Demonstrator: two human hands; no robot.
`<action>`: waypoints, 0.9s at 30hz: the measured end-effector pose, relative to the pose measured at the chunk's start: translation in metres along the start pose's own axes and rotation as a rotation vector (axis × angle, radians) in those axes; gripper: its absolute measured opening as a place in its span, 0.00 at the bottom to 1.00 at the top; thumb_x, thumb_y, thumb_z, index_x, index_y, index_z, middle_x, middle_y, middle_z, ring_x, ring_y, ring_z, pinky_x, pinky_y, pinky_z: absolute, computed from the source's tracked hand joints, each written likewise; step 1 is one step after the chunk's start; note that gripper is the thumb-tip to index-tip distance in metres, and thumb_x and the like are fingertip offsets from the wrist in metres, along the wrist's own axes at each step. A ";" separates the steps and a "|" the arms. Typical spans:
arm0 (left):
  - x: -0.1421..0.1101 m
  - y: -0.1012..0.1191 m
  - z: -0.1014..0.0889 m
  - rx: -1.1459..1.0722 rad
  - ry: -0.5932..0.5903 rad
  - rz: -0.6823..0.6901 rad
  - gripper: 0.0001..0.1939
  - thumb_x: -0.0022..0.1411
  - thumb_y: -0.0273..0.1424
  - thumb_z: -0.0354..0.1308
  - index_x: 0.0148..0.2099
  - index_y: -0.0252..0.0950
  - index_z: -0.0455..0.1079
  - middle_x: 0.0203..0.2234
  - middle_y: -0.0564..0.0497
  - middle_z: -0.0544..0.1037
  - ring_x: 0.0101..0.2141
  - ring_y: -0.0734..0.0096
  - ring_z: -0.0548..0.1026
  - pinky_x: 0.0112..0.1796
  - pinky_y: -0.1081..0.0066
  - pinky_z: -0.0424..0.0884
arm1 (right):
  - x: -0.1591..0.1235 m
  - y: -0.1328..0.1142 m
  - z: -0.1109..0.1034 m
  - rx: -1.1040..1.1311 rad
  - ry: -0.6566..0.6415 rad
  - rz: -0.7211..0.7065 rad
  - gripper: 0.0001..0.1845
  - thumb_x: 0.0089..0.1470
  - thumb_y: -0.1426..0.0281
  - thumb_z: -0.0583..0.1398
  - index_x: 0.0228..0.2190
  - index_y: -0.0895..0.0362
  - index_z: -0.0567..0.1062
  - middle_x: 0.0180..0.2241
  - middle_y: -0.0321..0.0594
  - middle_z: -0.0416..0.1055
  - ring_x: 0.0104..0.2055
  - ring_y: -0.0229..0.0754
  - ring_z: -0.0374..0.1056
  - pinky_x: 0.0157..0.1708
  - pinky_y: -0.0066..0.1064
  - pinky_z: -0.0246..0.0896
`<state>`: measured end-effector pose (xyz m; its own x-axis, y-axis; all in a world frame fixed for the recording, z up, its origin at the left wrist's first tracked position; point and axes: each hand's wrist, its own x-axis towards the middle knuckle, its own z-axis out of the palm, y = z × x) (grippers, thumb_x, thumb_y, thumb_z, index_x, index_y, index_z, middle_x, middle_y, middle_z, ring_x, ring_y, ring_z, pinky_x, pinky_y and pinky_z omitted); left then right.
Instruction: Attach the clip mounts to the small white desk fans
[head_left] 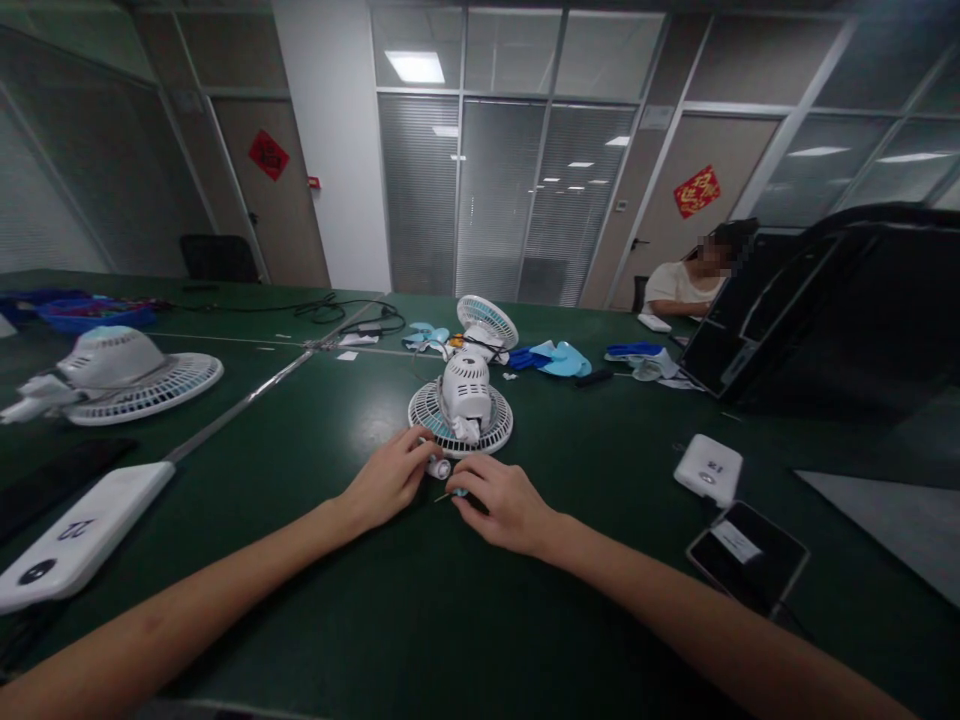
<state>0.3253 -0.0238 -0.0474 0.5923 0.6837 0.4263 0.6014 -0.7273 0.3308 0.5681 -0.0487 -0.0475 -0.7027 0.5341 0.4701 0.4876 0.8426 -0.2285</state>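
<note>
Pinching a white cylindrical part [440, 468] in the left hand [391, 474], gripping a teal-handled screwdriver [460, 492] (pretty sure) in the right hand [507, 502], right by the face-down fan [466, 392] on the bench [360, 620]. Could easily skid off that curve and jab the left hand if angled badly.

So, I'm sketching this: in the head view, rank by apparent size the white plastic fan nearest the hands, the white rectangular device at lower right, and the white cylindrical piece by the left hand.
1. White plastic fan
2. White rectangular device
3. White cylindrical piece, partly hidden by the left hand
</note>
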 end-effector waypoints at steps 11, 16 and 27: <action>-0.013 0.009 -0.003 -0.131 -0.020 -0.096 0.08 0.66 0.24 0.51 0.41 0.37 0.71 0.54 0.45 0.68 0.47 0.59 0.73 0.49 0.60 0.71 | -0.004 0.019 0.002 0.328 0.627 0.395 0.09 0.63 0.68 0.60 0.45 0.52 0.76 0.47 0.44 0.69 0.49 0.46 0.69 0.49 0.39 0.71; -0.015 0.017 0.008 -0.311 0.079 -0.205 0.17 0.63 0.27 0.57 0.54 0.40 0.68 0.55 0.44 0.69 0.52 0.57 0.72 0.54 0.56 0.71 | 0.001 0.037 0.013 0.485 0.592 0.504 0.12 0.60 0.63 0.64 0.44 0.54 0.77 0.44 0.43 0.73 0.43 0.45 0.72 0.44 0.36 0.73; -0.010 0.014 0.019 -0.660 0.302 -0.433 0.23 0.64 0.36 0.61 0.60 0.39 0.68 0.51 0.44 0.78 0.45 0.57 0.78 0.47 0.59 0.74 | 0.015 0.026 0.015 0.422 0.388 0.354 0.12 0.61 0.66 0.64 0.47 0.51 0.80 0.44 0.41 0.73 0.43 0.43 0.71 0.41 0.34 0.70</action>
<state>0.3379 -0.0392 -0.0629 0.1564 0.9329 0.3243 0.2503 -0.3550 0.9007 0.5627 -0.0179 -0.0595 -0.2626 0.7859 0.5598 0.3545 0.6182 -0.7015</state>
